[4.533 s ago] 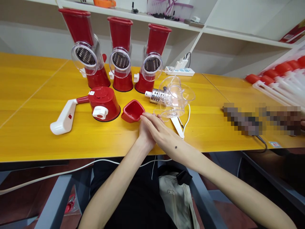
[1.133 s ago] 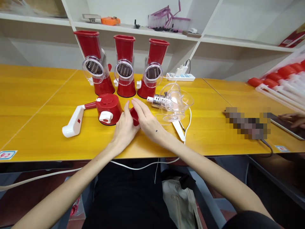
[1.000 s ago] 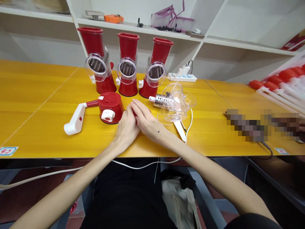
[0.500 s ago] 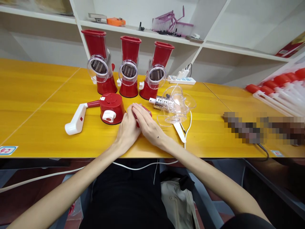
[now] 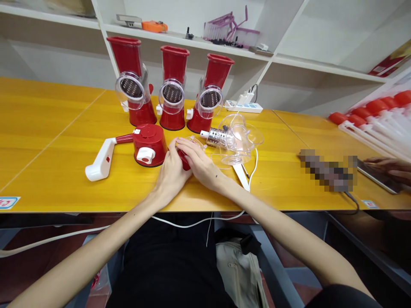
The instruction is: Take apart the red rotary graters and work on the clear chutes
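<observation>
My left hand (image 5: pixel 171 173) and my right hand (image 5: pixel 203 167) are closed together around a red plastic part (image 5: pixel 184 161) near the table's front edge. Fingers cover most of it; a clear plastic edge (image 5: pixel 196 142) shows just beyond my right fingers. Left of my hands stands a red grater base (image 5: pixel 149 143) with a white knob (image 5: pixel 146 155) and a white crank handle (image 5: pixel 102 160). On the right lie a perforated metal drum (image 5: pixel 216 137) and a clear plastic grater housing (image 5: pixel 237 143).
Three assembled red rotary graters (image 5: pixel 172 90) stand along the back of the yellow table (image 5: pixel 58 149). Behind my right hand is a power strip (image 5: pixel 247 107). A cable (image 5: pixel 255 171) runs over the front edge. Another person's hand (image 5: pixel 393 167) is at a phone (image 5: pixel 380 177) on the far right.
The red part has turned in my hands: its red rim no longer shows on top, and a clear edge now appears behind my fingers. Both hands stay in nearly the same place.
</observation>
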`<state>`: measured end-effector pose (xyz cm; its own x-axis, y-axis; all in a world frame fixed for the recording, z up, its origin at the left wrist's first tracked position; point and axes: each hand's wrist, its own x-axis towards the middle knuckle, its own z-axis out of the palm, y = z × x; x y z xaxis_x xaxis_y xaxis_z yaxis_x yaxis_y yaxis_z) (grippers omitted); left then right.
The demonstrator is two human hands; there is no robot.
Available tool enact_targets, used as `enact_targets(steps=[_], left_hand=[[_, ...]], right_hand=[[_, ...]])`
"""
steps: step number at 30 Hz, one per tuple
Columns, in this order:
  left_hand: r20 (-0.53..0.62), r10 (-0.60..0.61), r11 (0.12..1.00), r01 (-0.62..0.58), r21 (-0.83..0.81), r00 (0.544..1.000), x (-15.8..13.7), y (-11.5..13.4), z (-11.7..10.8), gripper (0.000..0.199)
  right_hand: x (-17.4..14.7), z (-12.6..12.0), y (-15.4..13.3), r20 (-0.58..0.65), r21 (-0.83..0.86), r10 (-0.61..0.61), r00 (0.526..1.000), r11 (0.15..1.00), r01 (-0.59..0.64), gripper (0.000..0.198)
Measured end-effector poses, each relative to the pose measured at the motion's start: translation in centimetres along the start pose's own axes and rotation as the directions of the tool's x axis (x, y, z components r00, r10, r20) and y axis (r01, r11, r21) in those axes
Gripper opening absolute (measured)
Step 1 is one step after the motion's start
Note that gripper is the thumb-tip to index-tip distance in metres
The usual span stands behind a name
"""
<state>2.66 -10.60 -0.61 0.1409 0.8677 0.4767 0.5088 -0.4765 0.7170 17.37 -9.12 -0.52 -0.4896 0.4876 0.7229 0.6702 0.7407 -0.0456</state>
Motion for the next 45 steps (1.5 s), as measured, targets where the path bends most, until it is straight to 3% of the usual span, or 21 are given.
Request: enact_targets(steps=[4, 8, 13, 17, 20, 25, 30, 38, 45], left_hand=[[0.015, -0.032, 0.999, 0.031, 0.022, 0.999, 0.0, 0.1, -0.2, 0.087], [0.024, -0.022, 0.996, 0.02, 0.091, 0.999, 0.0, 0.4, -0.5, 0.083], [0.041, 0.024, 0.981, -0.032, 0.192, 0.999, 0.0, 0.9, -0.9, 0.077], [0.042, 0.01, 0.964, -0.021, 0.264, 0.999, 0.1, 1.1, -0.9, 0.084], [0.062, -0.008, 0.953, -0.012, 0.302, 0.998, 0.1, 1.3, -1.0, 0.079], [0.071, -0.029, 0.95, 0.005, 0.313, 0.997, 0.0, 1.6, -1.1, 0.071], [0.048, 0.013, 0.952, -0.027, 0.304, 0.999, 0.0, 1.1, -0.8, 0.073], [0.045, 0.073, 0.937, -0.084, 0.34, 0.996, -0.1, 0.8, -0.7, 0.065], [0.031, 0.019, 0.958, -0.027, 0.286, 0.999, 0.1, 0.9, -0.8, 0.052]], right_hand=[[0.7, -0.9, -0.6, -0.096, 0.079, 0.059, 0.994, 0.996, -0.051, 0.041], [1.1, -1.2, -0.8, -0.071, 0.221, 0.189, 0.979, 0.96, -0.169, 0.037], [0.7, -0.6, -0.4, 0.016, 0.544, 0.272, 0.962, 0.805, -0.236, 0.049], [0.7, -0.4, -0.3, 0.046, 0.622, 0.271, 0.962, 0.746, -0.24, 0.053], [0.7, -0.3, -0.2, 0.039, 0.603, 0.295, 0.955, 0.755, -0.257, 0.047], [0.8, -0.7, -0.2, 0.029, 0.352, 0.271, 0.962, 0.898, -0.263, 0.044], [1.0, -1.2, 0.0, 0.046, 0.235, 0.276, 0.96, 0.931, -0.279, 0.041], [0.6, -0.9, 0.6, 0.164, 0.238, 0.403, 0.9, 0.869, -0.433, 0.046], [1.3, -0.9, -0.5, 0.125, 0.312, 0.284, 0.951, 0.898, -0.31, 0.042]])
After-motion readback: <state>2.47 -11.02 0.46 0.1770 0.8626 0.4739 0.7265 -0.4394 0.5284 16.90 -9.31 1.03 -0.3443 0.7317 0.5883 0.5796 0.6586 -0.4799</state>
